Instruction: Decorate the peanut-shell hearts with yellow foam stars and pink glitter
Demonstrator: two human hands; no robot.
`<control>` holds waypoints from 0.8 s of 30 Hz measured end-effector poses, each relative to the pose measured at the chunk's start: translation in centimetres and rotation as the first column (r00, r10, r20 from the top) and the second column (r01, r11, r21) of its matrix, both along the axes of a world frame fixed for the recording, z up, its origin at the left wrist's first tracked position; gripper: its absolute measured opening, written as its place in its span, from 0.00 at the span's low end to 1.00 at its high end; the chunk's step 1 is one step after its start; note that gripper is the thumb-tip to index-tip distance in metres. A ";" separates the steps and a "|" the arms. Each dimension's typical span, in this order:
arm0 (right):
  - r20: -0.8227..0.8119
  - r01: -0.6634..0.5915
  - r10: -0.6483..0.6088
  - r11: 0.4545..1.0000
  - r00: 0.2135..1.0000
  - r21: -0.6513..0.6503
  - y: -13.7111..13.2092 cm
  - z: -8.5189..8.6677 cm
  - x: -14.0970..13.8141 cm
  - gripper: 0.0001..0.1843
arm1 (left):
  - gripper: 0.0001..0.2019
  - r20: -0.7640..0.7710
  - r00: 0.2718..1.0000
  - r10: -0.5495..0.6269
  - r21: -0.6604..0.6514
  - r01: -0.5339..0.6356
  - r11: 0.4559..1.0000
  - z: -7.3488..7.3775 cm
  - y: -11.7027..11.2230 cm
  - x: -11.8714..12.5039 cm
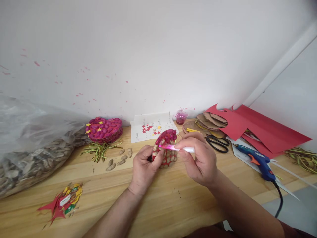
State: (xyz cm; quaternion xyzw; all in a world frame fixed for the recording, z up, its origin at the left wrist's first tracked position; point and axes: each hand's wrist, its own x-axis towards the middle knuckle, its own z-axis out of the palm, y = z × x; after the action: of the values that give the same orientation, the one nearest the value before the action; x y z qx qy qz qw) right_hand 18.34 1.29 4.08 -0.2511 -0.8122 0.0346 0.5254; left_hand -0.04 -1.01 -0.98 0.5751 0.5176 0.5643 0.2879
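Observation:
My left hand [143,168] grips the edge of a red piece covered with peanuts [169,136], held tilted up above the table. Its upper peanuts are painted glossy magenta, while the lower ones are still bare tan. Between the thumb and fingers of my right hand [201,162] is a white-handled paintbrush [188,149]. The pink-stained tip of the brush lies against or just in front of bare peanuts near my left thumb; contact is hard to tell. Behind them stands a small clear cup of magenta paint [181,117].
Left: a plastic bag of peanuts [37,155], a stack of magenta peanut-covered pieces [105,129], loose peanuts [121,162], and paper scraps [65,200]. Behind: a sheet with small stars [138,132]. Right: cardboard pieces [210,120], black-handled scissors [218,143], red paper [267,132], and a blue glue gun [264,167].

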 end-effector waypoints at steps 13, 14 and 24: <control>0.024 -0.003 0.002 1.000 1.000 0.020 -0.3 0.0 -0.1 0.11 | 0.16 -0.045 0.997 0.066 0.057 -0.064 0.996 0.0 -0.1 0.0; 0.016 0.001 -0.001 1.000 1.000 0.027 -0.3 0.0 -0.1 0.11 | 0.16 -0.045 0.996 0.070 0.061 -0.068 0.996 0.0 -0.1 0.1; 0.023 0.013 -0.014 0.999 1.000 0.045 -0.3 0.1 0.0 0.12 | 0.16 -0.055 0.996 0.069 0.041 -0.067 0.997 -0.1 -0.2 0.0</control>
State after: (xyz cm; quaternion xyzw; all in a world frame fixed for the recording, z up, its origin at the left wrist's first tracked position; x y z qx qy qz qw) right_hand 18.37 1.02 4.16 -0.2450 -0.8173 0.0096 0.5214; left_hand -0.02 -1.19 -1.10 0.5781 0.5339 0.5673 0.2426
